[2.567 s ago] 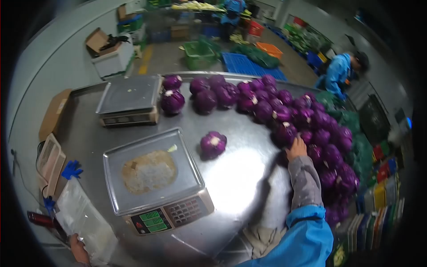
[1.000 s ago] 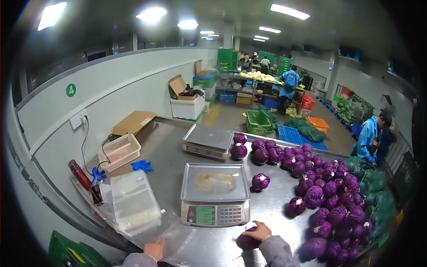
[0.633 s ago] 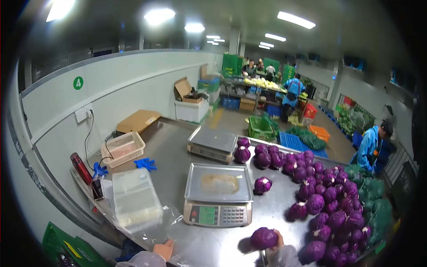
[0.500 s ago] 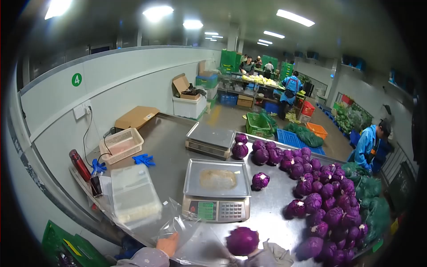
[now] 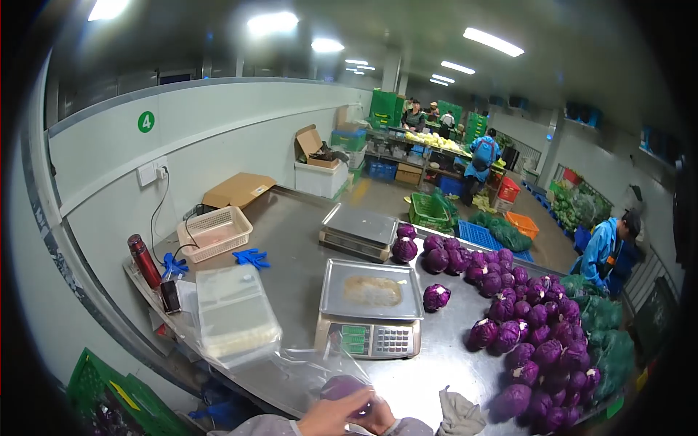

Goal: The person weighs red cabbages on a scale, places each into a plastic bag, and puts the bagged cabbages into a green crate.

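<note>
At the near edge of the table, a red cabbage (image 5: 339,386) sits at the mouth of a clear plastic bag (image 5: 309,367), whose film spreads around and beyond it. My left hand (image 5: 333,417) is closed at the cabbage's near side, where the bag's edge gathers. Close against it, my right hand (image 5: 377,416) curls around the cabbage's right side; part of its grip is hidden. Just beyond the bag stands a digital scale (image 5: 372,291) with a bare, stained pan. A grey cloth (image 5: 459,414) lies to the right of my hands.
A large pile of red cabbages (image 5: 538,327) covers the table's right side, beside green net bags (image 5: 607,334). A stack of clear bags (image 5: 236,309), blue gloves (image 5: 251,258), a white basket (image 5: 218,236) and a second scale (image 5: 360,229) stand around. One person (image 5: 603,247) works at right.
My right hand has carried the cabbage leftward to the bag, and my left hand has moved right to meet it. Both hands are now together at the cabbage. The view has shifted slightly.
</note>
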Tool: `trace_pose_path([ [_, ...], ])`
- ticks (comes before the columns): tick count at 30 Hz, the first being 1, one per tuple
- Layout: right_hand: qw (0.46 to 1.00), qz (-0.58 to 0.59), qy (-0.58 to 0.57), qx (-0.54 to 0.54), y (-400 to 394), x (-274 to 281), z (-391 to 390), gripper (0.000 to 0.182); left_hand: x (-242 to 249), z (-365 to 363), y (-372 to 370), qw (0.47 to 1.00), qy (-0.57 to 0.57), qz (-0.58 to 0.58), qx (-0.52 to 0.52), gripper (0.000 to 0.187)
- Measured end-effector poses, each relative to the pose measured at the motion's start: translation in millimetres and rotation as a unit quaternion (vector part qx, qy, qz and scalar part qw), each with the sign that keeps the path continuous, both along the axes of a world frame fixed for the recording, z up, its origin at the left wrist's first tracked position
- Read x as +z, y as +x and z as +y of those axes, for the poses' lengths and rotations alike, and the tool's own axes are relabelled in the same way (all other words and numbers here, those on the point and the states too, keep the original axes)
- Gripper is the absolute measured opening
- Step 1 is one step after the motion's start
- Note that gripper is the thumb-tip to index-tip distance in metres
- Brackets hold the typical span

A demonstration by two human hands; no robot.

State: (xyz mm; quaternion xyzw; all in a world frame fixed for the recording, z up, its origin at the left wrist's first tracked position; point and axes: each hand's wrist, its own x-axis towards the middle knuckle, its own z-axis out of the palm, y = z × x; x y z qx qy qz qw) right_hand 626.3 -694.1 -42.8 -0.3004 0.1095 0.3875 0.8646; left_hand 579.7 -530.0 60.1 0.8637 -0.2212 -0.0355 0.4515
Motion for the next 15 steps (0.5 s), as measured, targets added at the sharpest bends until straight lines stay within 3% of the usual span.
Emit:
trace_pose_path([
  [2,0.995,-0.063,-0.057,0.045,-12,12,-11,0.028,-13,-2,13,0.999,0.011,0.016,-0.037,0.061],
  [4,0.919,-0.265,-0.269,0.115,-15,51,-13,0.027,-21,3,20,0.988,-0.078,0.125,-0.056,0.056],
  [5,0.880,-0.395,-0.243,0.102,-13,58,-20,0.028,-15,7,16,0.988,-0.099,0.110,-0.047,0.065],
  [6,0.799,-0.489,-0.345,0.059,-14,75,-21,0.033,2,12,6,0.987,-0.107,0.114,-0.037,0.065],
  [8,0.499,-0.699,-0.509,-0.059,-16,128,-11,0.069,36,32,-16,0.992,-0.118,-0.047,-0.025,0.073],
  [9,0.476,-0.684,-0.551,-0.038,-14,139,0,0.075,38,42,-28,0.997,-0.055,-0.046,0.007,0.084],
  [10,0.452,-0.668,-0.592,-0.013,-19,142,8,0.082,39,49,-41,0.998,-0.057,-0.031,0.022,0.084],
  [11,0.488,-0.651,-0.580,0.042,-9,107,-5,0.084,41,56,-55,0.997,-0.026,0.042,0.063,0.085],
  [12,0.432,-0.648,-0.624,0.059,-17,116,-2,0.074,40,61,-68,0.988,0.005,0.114,0.100,0.085],
  [13,0.521,-0.577,-0.612,0.143,-16,108,-7,0.059,30,67,-80,0.972,0.007,0.180,0.148,0.086],
  [14,0.599,-0.491,-0.590,0.228,-18,97,-13,0.044,-20,66,-96,0.971,0.015,0.054,0.233,0.080],
  [15,0.694,-0.431,-0.536,0.212,-29,93,-15,0.032,-25,65,-108,0.940,-0.034,0.105,0.322,0.079],
])
